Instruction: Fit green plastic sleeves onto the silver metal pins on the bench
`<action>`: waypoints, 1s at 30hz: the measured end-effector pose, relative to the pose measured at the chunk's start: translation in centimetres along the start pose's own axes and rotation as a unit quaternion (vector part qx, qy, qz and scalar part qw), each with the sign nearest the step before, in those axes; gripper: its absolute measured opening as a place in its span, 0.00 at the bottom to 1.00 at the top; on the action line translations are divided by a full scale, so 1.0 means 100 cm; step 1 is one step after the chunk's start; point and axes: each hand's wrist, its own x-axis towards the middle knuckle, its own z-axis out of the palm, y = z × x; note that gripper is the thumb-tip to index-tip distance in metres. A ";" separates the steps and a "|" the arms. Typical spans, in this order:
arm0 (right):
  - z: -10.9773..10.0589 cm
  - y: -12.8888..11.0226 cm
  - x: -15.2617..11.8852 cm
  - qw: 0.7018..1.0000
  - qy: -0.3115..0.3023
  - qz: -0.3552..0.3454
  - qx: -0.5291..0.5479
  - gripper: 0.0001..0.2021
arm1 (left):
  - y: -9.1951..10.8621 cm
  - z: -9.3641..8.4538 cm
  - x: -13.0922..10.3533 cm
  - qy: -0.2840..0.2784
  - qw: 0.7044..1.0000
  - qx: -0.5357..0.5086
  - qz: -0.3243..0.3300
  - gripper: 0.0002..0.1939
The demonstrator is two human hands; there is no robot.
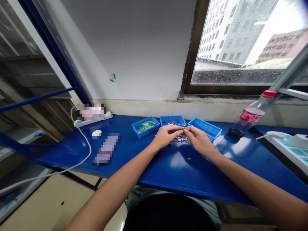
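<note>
My left hand (166, 135) and my right hand (199, 140) meet over the middle of the blue table. Thumb and fingers of both are pinched together around a small thin metal piece (184, 124), standing roughly upright; its exact kind is too small to tell. Below and between the hands lies a pile of shiny metal rods (178, 139), partly hidden by the fingers. Behind them, a blue bin (172, 120) contains similar rods. Some small green pieces (217, 148) show beside my right wrist, mostly covered by it. One small loose metal part (189, 158) rests nearer the front edge.
A blue bin (147, 134) with green pieces stands left, another blue bin (204, 128) right. A cola bottle (251, 116) and power strip (288, 149) are at right. Left are a blurred phone-like object (107, 150), white round object (96, 133) and cable (88, 150).
</note>
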 end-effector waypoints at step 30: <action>-0.003 -0.006 0.003 0.954 0.064 -0.154 -0.249 0.22 | -0.006 0.008 -0.004 -0.161 0.907 0.343 0.181 0.15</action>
